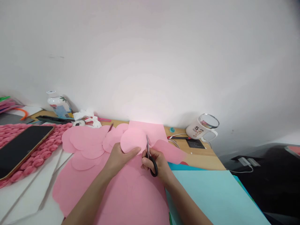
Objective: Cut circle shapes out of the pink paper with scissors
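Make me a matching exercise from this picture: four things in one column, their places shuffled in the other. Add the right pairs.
Things:
1. Scissors
2. Phone
3. White mug
4. Round pink paper

Places:
A. Lying on the chunky pink mat
B. Under the thumb of the left hand
C. In the right hand
D. Near the wall, beside a small black card

Right pairs: 1-C, 2-A, 3-D, 4-B

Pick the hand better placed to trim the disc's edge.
Right, probably: the right hand holds the scissors, blades by the disc's edge. The left hand is taken up gripping the disc.
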`<move>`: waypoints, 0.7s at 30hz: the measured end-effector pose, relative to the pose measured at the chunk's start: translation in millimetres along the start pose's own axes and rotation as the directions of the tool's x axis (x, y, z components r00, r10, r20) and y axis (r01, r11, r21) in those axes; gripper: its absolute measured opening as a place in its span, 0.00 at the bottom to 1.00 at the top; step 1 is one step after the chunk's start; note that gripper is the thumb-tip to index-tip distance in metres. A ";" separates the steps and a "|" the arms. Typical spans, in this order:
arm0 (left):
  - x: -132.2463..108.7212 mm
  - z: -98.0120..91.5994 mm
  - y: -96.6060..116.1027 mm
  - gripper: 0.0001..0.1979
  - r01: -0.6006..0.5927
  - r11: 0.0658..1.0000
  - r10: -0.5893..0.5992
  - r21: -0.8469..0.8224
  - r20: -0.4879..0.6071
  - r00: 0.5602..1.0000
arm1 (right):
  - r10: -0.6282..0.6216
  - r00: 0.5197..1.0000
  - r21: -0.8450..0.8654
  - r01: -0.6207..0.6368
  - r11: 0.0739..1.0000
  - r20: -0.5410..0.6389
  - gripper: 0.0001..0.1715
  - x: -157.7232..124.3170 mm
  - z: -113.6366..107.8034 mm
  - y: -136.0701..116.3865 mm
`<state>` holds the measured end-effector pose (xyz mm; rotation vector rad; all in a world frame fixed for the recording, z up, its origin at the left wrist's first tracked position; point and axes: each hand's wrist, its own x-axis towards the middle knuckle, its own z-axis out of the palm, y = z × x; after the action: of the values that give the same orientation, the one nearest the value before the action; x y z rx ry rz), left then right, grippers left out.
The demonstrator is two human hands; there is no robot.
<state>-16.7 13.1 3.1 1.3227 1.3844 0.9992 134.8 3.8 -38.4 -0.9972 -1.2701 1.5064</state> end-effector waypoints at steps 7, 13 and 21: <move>3.3 -2.2 -5.3 0.16 -0.012 1.000 0.012 -0.006 0.029 0.999 | 0.007 1.000 -0.010 -0.007 1.000 -0.013 0.10 0.3 0.6 0.0; 2.7 -1.4 -3.8 0.15 -0.016 1.000 0.017 -0.024 0.029 0.999 | 0.010 1.000 -0.011 -0.010 1.000 -0.008 0.10 -0.2 0.7 -1.3; 3.5 -0.7 -2.2 0.16 0.013 1.000 -0.013 -0.009 -0.007 1.000 | 0.007 0.999 -0.059 -0.009 0.998 -0.032 0.10 -0.8 2.5 -3.5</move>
<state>-17.7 16.5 0.9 1.3030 1.3908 1.0014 133.1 2.6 -34.5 -1.0619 -1.2964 1.4607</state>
